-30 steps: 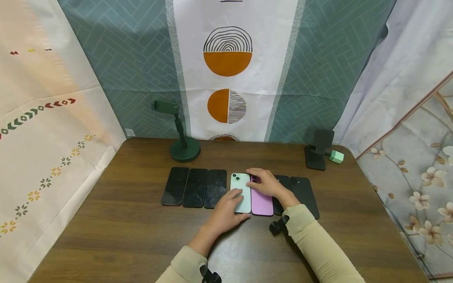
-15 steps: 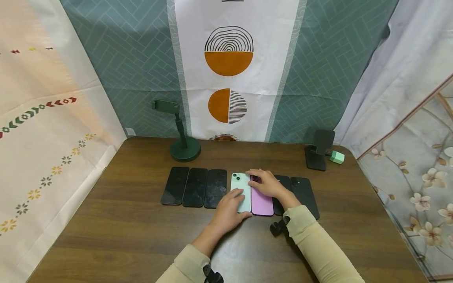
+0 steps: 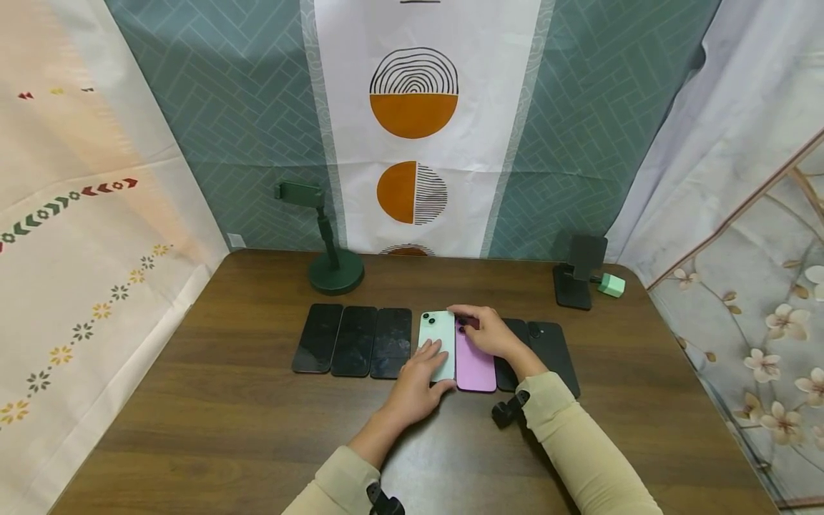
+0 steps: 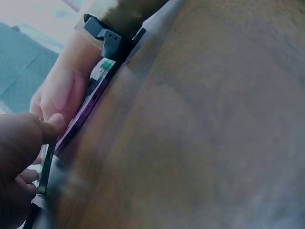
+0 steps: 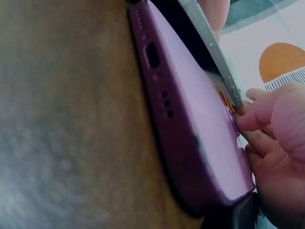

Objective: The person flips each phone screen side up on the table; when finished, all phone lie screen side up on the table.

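A light green smartphone (image 3: 437,327), camera side up, is raised slightly above the table in the head view. My left hand (image 3: 415,386) grips its lower end, thumb at the bottom edge and fingers on the left side. At its top right corner, my right hand (image 3: 487,335) pinches the phone with the fingertips. A pink smartphone (image 3: 476,368) lies flat just to the right, partly under the right hand. The right wrist view shows the pink phone's port edge (image 5: 155,62) up close, with the green phone's side edge (image 5: 217,50) lifted above it.
Three black phones (image 3: 354,342) lie in a row on the left. Two dark phones (image 3: 553,357) lie at the right, one partly behind the right forearm. A green phone stand (image 3: 337,272) and a black stand (image 3: 573,286) with a mint cube-shaped object (image 3: 611,285) stand at the back.
The light green phone has risen off the table and shifted slightly away from me, with both hands on it. The other phones have stayed in place.
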`<action>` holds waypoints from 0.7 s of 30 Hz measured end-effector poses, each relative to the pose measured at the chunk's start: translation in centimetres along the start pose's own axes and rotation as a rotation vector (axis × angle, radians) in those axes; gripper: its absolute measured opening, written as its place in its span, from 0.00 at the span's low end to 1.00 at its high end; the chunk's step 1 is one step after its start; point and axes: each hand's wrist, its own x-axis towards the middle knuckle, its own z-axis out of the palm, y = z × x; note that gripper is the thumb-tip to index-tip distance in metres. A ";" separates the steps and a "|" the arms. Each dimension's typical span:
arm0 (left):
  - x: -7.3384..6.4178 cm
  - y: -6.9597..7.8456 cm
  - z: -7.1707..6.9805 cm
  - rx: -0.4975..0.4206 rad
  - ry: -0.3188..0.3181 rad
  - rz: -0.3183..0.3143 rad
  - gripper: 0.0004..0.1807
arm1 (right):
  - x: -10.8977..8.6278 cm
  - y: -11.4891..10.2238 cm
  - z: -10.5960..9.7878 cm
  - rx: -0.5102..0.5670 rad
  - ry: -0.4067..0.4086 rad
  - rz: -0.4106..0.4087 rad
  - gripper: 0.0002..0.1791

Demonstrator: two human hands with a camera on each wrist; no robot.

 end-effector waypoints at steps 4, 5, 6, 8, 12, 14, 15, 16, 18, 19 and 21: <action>-0.1 -0.2 -0.1 -0.073 0.030 0.030 0.27 | 0.0 0.1 0.0 0.016 0.015 -0.069 0.25; -0.1 -0.3 -0.1 -0.093 0.036 0.042 0.27 | 0.0 0.1 0.1 0.016 0.020 -0.086 0.26; -0.1 -0.4 -0.1 -0.117 0.041 0.054 0.26 | 0.0 0.1 0.1 0.023 0.025 -0.093 0.26; -0.1 -0.5 -0.2 -0.169 0.044 0.068 0.26 | 0.0 0.0 0.1 0.038 0.037 -0.102 0.27; -0.1 -0.6 -0.5 -0.243 0.045 0.066 0.27 | -0.1 -0.2 0.1 0.060 0.052 -0.112 0.26; -0.1 -0.6 -0.6 -0.255 0.055 0.056 0.28 | -0.1 -0.2 0.0 0.051 0.058 -0.127 0.26; 0.0 -0.5 -0.7 -0.256 0.062 0.052 0.29 | -0.1 -0.2 0.0 0.047 0.061 -0.133 0.26; 0.0 -0.5 -0.7 -0.256 0.070 0.048 0.29 | -0.1 -0.2 0.0 0.043 0.063 -0.138 0.26; 0.0 -0.5 -0.7 -0.254 0.086 0.043 0.30 | -0.1 -0.2 -0.1 0.034 0.064 -0.143 0.26; 0.0 -0.5 -0.7 -0.253 0.089 0.043 0.30 | -0.1 -0.2 -0.1 0.030 0.063 -0.140 0.26; 0.0 -0.5 -0.7 -0.258 0.096 0.041 0.30 | -0.2 -0.3 -0.2 0.029 0.057 -0.129 0.27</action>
